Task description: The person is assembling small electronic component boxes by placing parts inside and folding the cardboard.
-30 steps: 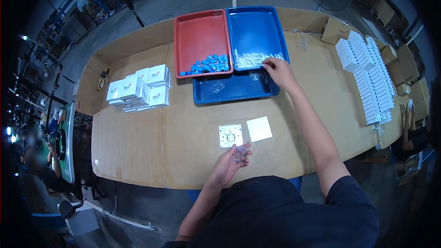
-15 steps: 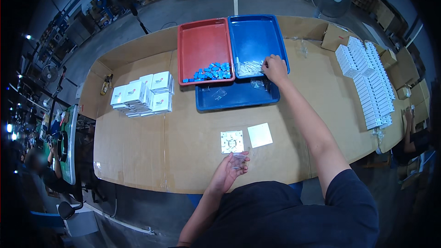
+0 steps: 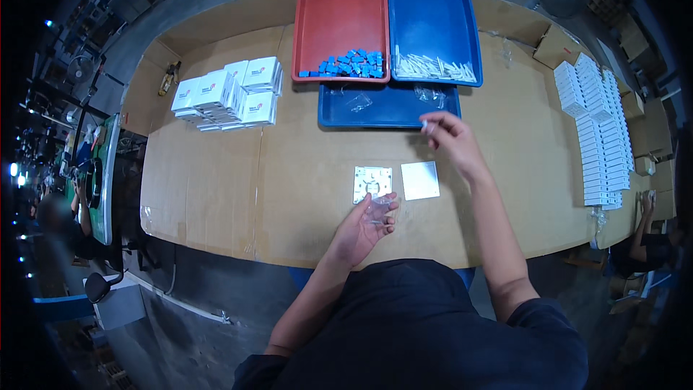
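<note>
Mid-assembly: right hand (image 3: 451, 141) pinches what looks like a white pin; left hand (image 3: 364, 227) cups a clear bag (image 3: 379, 208), awaiting insertion.

Clear small bag (image 3: 380, 206), held open

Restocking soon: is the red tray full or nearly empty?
Nearly empty: the red tray holds only small blue pieces along its near edge.

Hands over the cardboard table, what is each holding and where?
Left hand holds a small clear plastic bag by its lower edge; right hand pinches a small white piece at fingertips.
</note>
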A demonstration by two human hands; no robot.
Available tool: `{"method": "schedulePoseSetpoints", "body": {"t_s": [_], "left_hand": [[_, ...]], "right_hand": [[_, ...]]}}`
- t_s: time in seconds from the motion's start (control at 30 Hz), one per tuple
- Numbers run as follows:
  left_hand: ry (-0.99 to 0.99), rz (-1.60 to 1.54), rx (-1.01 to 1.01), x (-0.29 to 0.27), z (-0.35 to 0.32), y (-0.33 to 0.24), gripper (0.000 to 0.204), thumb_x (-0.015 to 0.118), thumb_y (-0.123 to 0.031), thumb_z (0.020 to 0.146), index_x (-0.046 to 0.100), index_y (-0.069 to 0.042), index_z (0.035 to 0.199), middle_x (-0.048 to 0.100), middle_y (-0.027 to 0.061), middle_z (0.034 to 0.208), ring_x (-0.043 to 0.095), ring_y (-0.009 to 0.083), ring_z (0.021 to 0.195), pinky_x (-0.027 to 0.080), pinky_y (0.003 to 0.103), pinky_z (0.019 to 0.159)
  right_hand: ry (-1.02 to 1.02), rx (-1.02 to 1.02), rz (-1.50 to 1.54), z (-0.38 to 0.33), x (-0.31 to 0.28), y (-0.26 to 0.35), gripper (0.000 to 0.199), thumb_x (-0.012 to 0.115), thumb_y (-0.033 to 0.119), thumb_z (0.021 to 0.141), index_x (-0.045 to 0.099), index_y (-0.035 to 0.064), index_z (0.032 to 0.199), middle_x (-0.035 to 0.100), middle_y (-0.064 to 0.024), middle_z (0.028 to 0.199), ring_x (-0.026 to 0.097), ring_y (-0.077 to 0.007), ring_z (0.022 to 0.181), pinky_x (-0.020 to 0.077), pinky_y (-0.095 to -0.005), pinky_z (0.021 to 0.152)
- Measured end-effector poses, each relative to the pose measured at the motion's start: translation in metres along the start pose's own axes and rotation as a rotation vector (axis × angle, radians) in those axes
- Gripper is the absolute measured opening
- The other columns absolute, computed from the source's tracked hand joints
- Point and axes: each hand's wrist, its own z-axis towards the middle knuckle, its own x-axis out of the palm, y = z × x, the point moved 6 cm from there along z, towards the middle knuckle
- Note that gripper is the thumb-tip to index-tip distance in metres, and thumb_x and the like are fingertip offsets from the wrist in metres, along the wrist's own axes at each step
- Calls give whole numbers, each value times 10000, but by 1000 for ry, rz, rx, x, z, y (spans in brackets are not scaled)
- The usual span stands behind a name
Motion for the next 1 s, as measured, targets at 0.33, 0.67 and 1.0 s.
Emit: {"method": "schedulePoseSetpoints", "body": {"t_s": [0.33,0.67,1.0], "left_hand": [[-31,111,-44,12,5,-1,469,389,-461,1133,582,-103,1366,710,65,1216,673,179,998,545,349,902],[-12,159,-61,9,6,5,457,391,-465,1132,588,-113,1347,703,55,1225,661,161,1019,537,347,909],[25,126,-50,9,3,7,408,412,-427,1134,581,-100,1310,678,49,1211,676,177,1031,550,352,895]], "right_hand": [[319,185,108,-75,64,-11,157,748,23,934,694,-31,1072,697,9,797,633,-37,764,473,-199,681],[517,-63,-278,-63,69,13,145,794,43,864,748,33,1001,698,-11,938,580,-99,773,464,-250,694],[764,7,-322,-69,83,17,213,665,159,1014,758,2,1126,726,-89,1172,683,-185,1017,536,-318,876]]}}
